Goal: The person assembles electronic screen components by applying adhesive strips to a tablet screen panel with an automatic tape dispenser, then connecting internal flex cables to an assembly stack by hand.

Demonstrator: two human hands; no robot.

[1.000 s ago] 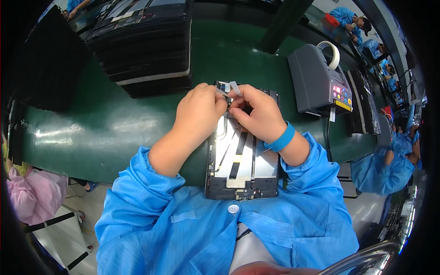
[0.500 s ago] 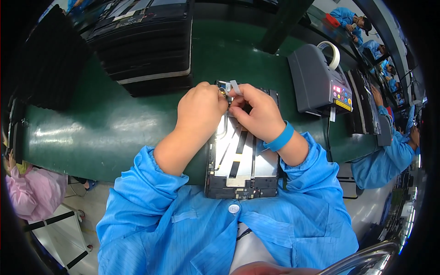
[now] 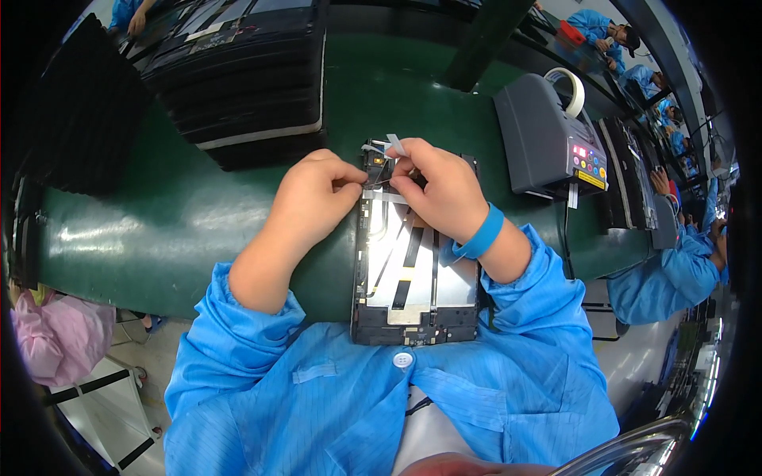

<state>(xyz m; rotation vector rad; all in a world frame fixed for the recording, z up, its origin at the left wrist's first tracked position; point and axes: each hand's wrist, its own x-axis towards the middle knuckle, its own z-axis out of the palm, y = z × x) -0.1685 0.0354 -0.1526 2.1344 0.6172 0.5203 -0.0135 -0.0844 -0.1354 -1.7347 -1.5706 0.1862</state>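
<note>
An opened tablet (image 3: 414, 262) lies upright before me on the green bench, its silver inner plate, black strips and small circuit parts showing. My left hand (image 3: 313, 194) is at its upper left edge, thumb and index finger pinched together; what they grip is too small to make out. My right hand (image 3: 440, 186), with a blue wristband (image 3: 484, 232), is closed over the tablet's upper part. Its fingertips pinch a thin wire (image 3: 382, 176) that runs toward the left fingertips. A pale grey tape strip (image 3: 394, 144) sticks up beside the right index finger.
A grey tape dispenser (image 3: 536, 139) carrying a white tape roll (image 3: 567, 89) stands to the right. Tall stacks of black trays (image 3: 246, 107) rise at the far left. A dark post (image 3: 484, 47) stands at the back. Other people in blue work along the right.
My left hand has moved left and down, uncovering the tablet's upper left corner with a small gold part. The right hand has shifted slightly left, and the thin wire now shows between the hands.
</note>
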